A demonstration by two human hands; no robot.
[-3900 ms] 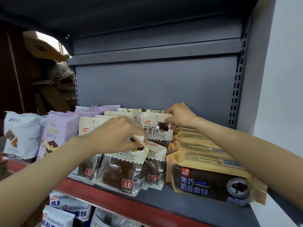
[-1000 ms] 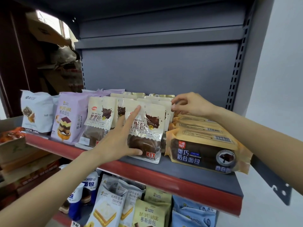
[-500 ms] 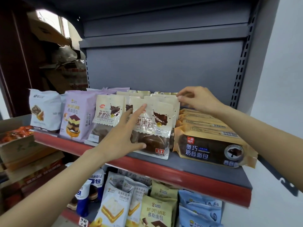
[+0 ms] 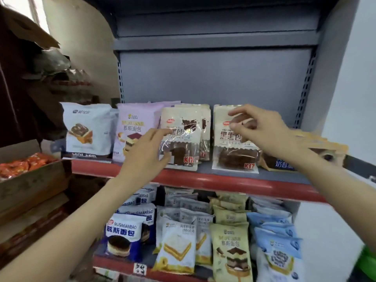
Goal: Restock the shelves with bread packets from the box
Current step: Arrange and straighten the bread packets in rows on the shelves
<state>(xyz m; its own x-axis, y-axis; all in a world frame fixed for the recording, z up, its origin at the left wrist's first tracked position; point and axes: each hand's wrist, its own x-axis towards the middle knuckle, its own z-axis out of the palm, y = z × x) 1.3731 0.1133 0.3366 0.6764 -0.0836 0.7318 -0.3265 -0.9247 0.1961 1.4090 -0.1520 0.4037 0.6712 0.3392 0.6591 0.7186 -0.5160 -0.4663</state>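
Cream packets (image 4: 234,139) stand upright on the shelf (image 4: 223,181); with your left hand (image 4: 146,157) and right hand (image 4: 262,131) loose-fingered and holding nothing, square their fronts to the near edge.

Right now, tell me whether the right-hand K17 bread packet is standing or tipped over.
Standing. The K17 packet sits upright on the shelf, label facing out, bottom edge on the deck.

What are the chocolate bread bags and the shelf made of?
The K17 bread packets look like thin glossy plastic film: the lower part is see-through and it crinkles with shiny glints. The shelf seems to be painted metal, matte grey with a red front edge.
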